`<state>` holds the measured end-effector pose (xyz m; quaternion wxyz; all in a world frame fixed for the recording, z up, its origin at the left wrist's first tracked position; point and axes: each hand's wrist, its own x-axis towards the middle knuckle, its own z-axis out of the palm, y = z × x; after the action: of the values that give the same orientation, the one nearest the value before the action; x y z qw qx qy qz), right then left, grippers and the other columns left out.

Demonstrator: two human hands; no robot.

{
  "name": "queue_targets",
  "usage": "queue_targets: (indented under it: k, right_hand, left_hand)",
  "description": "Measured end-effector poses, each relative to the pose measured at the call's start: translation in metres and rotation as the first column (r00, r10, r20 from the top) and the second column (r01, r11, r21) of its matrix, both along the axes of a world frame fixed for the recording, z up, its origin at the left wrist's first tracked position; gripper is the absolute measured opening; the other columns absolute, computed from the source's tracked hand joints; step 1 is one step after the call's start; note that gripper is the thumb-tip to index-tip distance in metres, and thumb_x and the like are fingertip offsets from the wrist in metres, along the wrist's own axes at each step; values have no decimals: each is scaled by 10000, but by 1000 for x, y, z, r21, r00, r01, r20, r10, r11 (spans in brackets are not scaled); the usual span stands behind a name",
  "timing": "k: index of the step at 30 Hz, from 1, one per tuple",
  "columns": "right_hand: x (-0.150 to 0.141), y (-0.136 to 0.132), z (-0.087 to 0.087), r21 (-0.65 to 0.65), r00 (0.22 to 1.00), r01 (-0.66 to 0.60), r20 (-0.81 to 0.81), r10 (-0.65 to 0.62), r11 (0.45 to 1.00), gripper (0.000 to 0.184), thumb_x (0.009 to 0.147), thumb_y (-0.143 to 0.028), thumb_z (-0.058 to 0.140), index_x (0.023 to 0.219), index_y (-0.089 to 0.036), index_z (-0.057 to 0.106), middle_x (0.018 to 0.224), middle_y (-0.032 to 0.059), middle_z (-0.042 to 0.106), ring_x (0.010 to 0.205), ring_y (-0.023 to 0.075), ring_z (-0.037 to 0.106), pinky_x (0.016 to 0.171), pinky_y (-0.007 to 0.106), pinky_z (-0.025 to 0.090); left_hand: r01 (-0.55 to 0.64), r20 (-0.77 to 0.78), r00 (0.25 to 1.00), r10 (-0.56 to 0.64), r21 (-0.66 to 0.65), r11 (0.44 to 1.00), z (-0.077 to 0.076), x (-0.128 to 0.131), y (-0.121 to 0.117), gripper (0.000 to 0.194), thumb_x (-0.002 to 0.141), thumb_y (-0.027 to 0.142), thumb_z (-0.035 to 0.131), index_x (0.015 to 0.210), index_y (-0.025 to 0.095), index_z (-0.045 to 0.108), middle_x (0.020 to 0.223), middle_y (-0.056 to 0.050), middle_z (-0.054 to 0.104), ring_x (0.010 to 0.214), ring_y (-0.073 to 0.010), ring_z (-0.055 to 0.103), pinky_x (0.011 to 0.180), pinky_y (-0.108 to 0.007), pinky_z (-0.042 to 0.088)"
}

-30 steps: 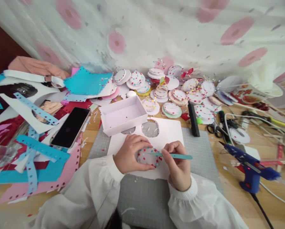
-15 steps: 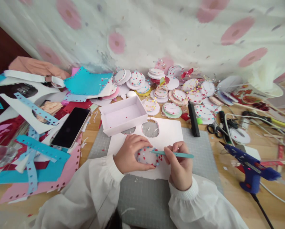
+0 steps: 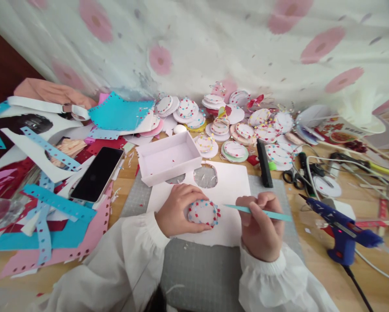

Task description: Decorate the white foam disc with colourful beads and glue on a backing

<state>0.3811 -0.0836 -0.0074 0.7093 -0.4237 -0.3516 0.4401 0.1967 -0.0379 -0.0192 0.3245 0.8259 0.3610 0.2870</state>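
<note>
Between thumb and fingers, my left hand (image 3: 178, 211) grips a small round white paper piece (image 3: 203, 212) edged with red and blue beads or stars. It is held over a white sheet (image 3: 233, 186) with cut-out holes. My right hand (image 3: 262, 225) is closed around a thin turquoise tool (image 3: 272, 213), perhaps tweezers or a craft knife. Its narrow tip points left, a little apart from the round piece's beaded edge. Below the sheet lies a grey cutting mat (image 3: 197, 273).
A white open box (image 3: 170, 157) stands behind my left hand. Several decorated discs (image 3: 235, 151) crowd the back. At the left lie a phone (image 3: 97, 174) and paper strips (image 3: 59, 201). A blue glue gun (image 3: 344, 229), scissors (image 3: 293, 177) and cables are at the right.
My right hand has drawn back to the right with the turquoise tool, whose tip has left the round piece. My left hand holds the piece in nearly the same place.
</note>
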Motion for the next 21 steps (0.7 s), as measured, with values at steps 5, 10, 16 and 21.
queue_targets:
  k: [5,10,16,21]
  right_hand:
    - [15,10,2,96,988,124,77,-131,988,77,831,-241,536,893,-200,555,634,-22,496,570,111,466,547,261,374]
    - [15,13,-5,74,873,287,389,-293,955,210,887,-324,469,916,-188,627,772,35,564,679,145,529,614,299,418]
    - [15,8,-10,62,782,130,608,-141,990,244,949,-270,363,1094,-202,546,683,1,568,574,123,528,558,270,433]
    - [17,1,-7,-70,514,-72,852,98,995,129,897,-238,468,810,-198,556,572,-32,519,501,95,491,513,229,377]
  left_hand:
    - [2,-17,1000,-2,-14,1000,-1,0,0,574,576,443,799,1065,227,591,1046,-54,641,1000,-252,572,908,-408,375]
    - [-19,53,998,20,-29,999,-2,-2,0,836,556,472,804,1268,226,442,1146,-90,599,1064,-283,542,952,-452,370]
    - [-205,200,963,180,110,973,5,-5,-4,396,666,355,731,979,195,548,961,-64,589,943,-238,551,852,-406,413]
    - [-251,108,968,226,401,881,7,0,-7,175,677,264,697,731,192,547,713,-2,571,729,-180,531,754,-379,368]
